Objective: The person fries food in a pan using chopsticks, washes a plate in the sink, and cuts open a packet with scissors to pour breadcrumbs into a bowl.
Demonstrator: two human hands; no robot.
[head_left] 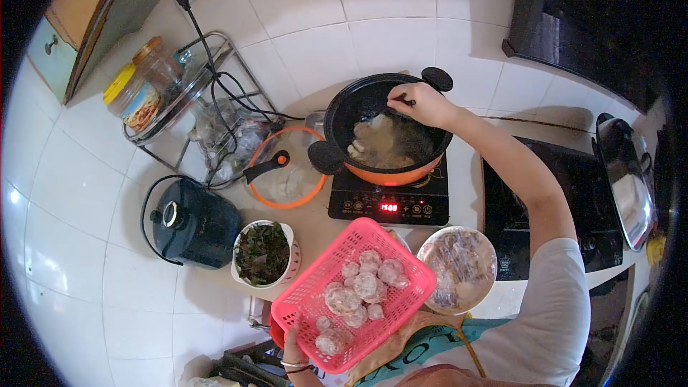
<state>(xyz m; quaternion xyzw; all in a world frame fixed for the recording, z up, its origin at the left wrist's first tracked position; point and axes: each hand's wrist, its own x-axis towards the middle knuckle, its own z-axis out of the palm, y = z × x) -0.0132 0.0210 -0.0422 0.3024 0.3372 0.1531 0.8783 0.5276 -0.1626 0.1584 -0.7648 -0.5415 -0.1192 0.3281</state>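
Head: pink perforated plastic basket [385, 321]

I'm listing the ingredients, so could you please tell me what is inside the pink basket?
Pale, lumpy balls lie inside the pink basket, held by the left hand. Whatever is directly beneath them is covered and cannot be seen.

Pink basket [315, 279] (perforated); whitish balls [369, 287] inside

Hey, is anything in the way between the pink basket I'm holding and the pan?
Nothing visible stands up between the pink basket and the pan; only the flat control panel lies there. Your right hand, though, is over the pan's far right part.
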